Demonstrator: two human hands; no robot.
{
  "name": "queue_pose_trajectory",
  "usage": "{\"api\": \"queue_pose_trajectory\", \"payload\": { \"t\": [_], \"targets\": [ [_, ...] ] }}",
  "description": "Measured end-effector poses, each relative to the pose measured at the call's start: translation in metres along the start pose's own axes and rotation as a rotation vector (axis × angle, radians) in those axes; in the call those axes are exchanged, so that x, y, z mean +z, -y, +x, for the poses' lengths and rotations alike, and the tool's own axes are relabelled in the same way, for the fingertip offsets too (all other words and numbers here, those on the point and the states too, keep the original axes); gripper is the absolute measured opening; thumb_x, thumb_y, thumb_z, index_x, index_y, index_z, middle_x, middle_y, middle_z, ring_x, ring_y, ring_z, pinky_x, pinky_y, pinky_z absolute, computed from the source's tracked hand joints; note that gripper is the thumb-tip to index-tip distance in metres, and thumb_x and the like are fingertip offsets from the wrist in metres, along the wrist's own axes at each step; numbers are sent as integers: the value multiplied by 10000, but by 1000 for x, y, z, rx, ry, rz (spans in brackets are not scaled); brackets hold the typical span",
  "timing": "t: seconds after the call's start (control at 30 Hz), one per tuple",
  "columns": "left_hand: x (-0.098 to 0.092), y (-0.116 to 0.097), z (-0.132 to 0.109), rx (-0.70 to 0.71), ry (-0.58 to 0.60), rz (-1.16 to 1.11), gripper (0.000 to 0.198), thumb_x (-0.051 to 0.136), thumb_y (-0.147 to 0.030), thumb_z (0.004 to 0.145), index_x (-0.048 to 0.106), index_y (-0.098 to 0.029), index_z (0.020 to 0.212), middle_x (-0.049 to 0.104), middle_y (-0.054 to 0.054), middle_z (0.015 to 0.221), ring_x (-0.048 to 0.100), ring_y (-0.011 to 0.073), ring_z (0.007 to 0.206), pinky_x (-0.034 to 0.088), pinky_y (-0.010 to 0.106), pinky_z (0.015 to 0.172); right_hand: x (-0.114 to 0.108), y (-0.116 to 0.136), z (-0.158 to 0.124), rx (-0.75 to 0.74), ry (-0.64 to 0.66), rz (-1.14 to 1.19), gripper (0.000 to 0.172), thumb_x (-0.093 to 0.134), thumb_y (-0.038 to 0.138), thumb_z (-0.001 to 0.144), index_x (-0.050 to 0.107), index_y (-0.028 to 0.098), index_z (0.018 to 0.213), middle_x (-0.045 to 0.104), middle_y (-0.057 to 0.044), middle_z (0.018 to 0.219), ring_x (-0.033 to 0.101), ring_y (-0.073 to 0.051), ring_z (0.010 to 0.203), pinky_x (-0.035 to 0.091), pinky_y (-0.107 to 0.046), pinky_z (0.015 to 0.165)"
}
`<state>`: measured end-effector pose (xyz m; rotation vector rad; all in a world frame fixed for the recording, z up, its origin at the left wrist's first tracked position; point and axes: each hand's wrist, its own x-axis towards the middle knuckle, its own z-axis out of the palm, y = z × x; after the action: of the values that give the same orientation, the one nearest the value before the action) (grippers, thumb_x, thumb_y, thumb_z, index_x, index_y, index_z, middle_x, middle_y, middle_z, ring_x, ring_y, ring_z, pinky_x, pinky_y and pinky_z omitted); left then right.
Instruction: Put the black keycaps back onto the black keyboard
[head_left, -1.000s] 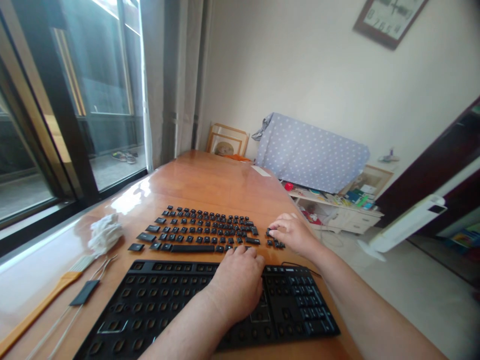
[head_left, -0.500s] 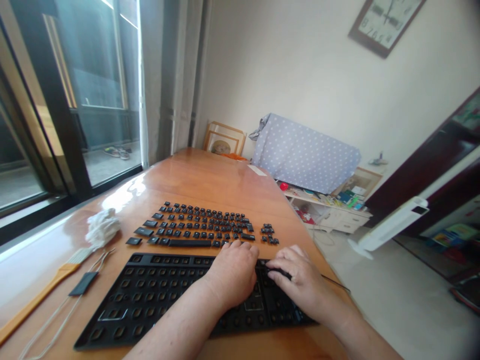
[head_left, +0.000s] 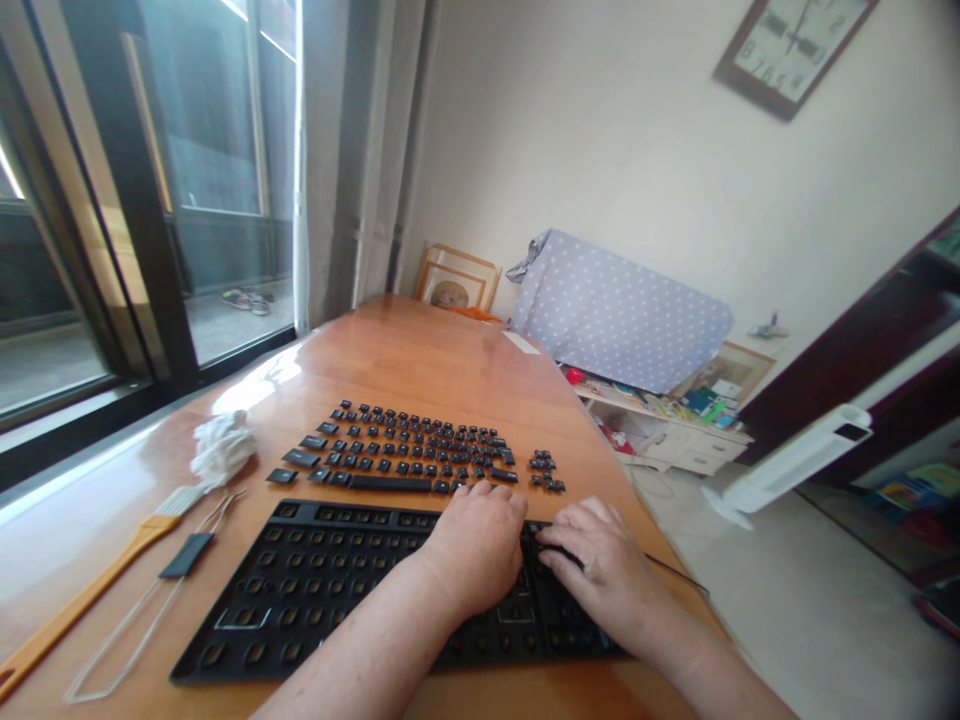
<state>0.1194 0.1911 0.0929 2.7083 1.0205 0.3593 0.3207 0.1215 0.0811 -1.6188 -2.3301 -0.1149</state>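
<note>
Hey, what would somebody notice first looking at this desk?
A black keyboard, mostly stripped of keycaps, lies nearest the camera, with the left hand and right hand resting on its right part. Just beyond it, loose keycaps sit in neat rows on the wooden table, a crumpled tissue to their left.

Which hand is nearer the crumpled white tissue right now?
Left. The left hand rests on the keyboard frame, right of the tissue; the right hand lies beside it, farther right.

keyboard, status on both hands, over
Left hand palm down on keyboard. Right hand pressing its right section. Both grips unclear. Loose keycaps in rows beyond, apart.
</note>
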Motion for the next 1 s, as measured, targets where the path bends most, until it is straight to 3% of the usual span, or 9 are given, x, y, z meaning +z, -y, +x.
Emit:
{"api": "queue_pose_trajectory", "payload": {
  "t": [1.0],
  "targets": [
    [-5, -2, -2, -3, 21, -2, 232, 419, -217, 894, 630, -183, 983, 679, 124, 1121, 612, 314, 1096, 513, 507, 959, 10, 3, -6, 20, 14, -24, 217, 533, 257, 1018, 748, 263, 1044, 663, -62, 855, 548, -231, 852, 450, -393, 748]
  ]
}}
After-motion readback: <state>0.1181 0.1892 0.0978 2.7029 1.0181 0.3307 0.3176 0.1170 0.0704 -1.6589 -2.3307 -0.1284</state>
